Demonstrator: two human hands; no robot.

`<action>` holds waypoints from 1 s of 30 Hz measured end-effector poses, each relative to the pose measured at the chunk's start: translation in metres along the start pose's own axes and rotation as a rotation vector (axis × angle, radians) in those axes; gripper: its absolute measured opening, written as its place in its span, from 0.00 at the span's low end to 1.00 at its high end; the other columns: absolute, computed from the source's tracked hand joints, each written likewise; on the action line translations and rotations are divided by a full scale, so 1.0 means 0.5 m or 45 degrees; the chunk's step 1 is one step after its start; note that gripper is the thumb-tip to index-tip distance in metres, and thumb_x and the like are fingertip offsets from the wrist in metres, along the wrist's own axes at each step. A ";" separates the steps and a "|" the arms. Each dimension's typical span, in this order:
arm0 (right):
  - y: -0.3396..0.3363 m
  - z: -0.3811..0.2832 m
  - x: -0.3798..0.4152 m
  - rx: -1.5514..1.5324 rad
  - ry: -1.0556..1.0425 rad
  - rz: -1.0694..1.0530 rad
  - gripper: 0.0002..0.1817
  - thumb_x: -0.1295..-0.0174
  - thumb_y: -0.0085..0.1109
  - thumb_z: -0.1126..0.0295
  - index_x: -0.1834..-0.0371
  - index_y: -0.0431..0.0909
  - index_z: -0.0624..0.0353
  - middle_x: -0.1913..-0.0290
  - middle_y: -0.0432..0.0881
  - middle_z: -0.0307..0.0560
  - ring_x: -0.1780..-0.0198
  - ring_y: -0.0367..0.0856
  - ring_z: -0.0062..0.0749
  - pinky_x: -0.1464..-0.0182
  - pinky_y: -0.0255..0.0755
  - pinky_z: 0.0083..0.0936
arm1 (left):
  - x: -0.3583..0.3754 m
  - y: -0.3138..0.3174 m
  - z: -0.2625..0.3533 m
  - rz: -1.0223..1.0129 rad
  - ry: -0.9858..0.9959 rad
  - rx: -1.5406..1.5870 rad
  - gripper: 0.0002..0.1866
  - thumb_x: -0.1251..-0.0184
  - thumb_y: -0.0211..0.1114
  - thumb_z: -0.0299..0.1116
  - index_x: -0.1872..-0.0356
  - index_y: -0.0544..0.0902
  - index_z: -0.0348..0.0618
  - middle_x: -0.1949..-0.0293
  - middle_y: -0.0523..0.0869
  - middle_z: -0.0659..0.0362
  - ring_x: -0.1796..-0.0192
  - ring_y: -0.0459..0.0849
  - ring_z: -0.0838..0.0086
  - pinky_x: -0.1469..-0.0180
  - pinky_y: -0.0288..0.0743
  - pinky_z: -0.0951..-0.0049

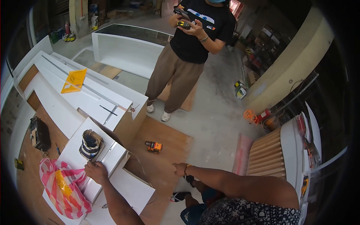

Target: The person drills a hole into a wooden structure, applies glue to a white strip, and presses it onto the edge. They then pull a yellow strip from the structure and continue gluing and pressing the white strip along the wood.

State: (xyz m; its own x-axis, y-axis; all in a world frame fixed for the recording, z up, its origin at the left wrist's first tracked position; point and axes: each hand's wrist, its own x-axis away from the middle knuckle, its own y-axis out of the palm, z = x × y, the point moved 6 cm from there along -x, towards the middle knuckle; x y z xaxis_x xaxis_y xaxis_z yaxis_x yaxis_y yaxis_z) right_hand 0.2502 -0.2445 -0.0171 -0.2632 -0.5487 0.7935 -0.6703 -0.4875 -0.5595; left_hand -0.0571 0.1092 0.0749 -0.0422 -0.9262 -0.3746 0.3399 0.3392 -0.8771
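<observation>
My left hand (pixel 96 171) is on the white panel (pixel 108 154), just below a dark striped pouch (pixel 90 145) with an open top. Its fingers are curled together, and whatever they may hold is hidden. A pink and white plastic bag (pixel 65 187) with something yellow inside lies right against this hand. Held out over the brown board on the floor, my right hand (pixel 180 169) has nothing in it, its fingers partly extended. An orange and black cordless drill (pixel 153 147) lies on that brown board (pixel 168 135), beyond my right hand.
A person (pixel 191 37) stands ahead holding a phone and a yellow-black tool. Long white panels (pixel 108 107) carry a yellow packet (pixel 74 80). A black case (pixel 39 133) sits at left. At right are wooden slats (pixel 265 155) and a pillar (pixel 292 56).
</observation>
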 end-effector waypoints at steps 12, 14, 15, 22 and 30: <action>0.029 0.172 0.067 -0.008 0.087 -0.074 0.42 0.38 0.59 0.58 0.21 0.59 0.63 0.36 0.80 0.66 0.35 0.80 0.56 0.34 0.73 0.42 | 0.004 -0.009 0.007 0.024 -0.014 0.069 0.09 0.37 0.60 0.33 0.65 0.75 0.37 0.59 0.78 0.45 0.50 0.75 0.48 0.44 0.68 0.48; 0.027 0.190 0.075 -0.013 0.064 -0.102 0.43 0.39 0.59 0.58 0.21 0.59 0.63 0.36 0.80 0.67 0.35 0.80 0.56 0.34 0.73 0.42 | 0.007 -0.002 -0.003 -0.009 -0.001 0.071 0.09 0.38 0.61 0.33 0.64 0.75 0.38 0.58 0.77 0.45 0.49 0.75 0.48 0.44 0.67 0.48; 0.019 0.197 0.080 -0.010 0.078 -0.088 0.43 0.40 0.60 0.59 0.21 0.59 0.63 0.36 0.80 0.67 0.34 0.80 0.55 0.34 0.73 0.41 | 0.009 0.001 -0.005 -0.021 0.000 0.065 0.10 0.37 0.62 0.34 0.62 0.75 0.38 0.57 0.77 0.45 0.48 0.75 0.48 0.44 0.67 0.47; -0.006 0.250 0.091 -0.020 0.157 -0.112 0.43 0.39 0.63 0.54 0.20 0.60 0.56 0.33 0.77 0.66 0.30 0.76 0.55 0.29 0.69 0.42 | 0.059 -0.004 0.004 -0.085 0.069 -0.036 0.16 0.34 0.63 0.38 0.53 0.73 0.38 0.52 0.75 0.43 0.45 0.72 0.46 0.41 0.65 0.47; -0.066 0.234 0.102 -0.012 0.113 -0.052 0.45 0.39 0.64 0.54 0.22 0.60 0.64 0.34 0.78 0.67 0.32 0.78 0.54 0.32 0.73 0.39 | 0.071 0.005 0.007 -0.184 0.015 -0.098 0.19 0.31 0.61 0.42 0.51 0.73 0.38 0.43 0.74 0.42 0.37 0.69 0.46 0.33 0.61 0.46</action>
State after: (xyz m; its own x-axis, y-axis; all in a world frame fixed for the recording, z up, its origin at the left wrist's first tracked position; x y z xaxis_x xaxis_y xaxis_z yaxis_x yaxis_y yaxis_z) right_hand 0.3402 -0.3358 0.0139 -0.2959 -0.4659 0.8339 -0.6880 -0.5016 -0.5244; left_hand -0.0547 0.0764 0.0606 -0.0963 -0.9644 -0.2462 0.2569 0.2149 -0.9423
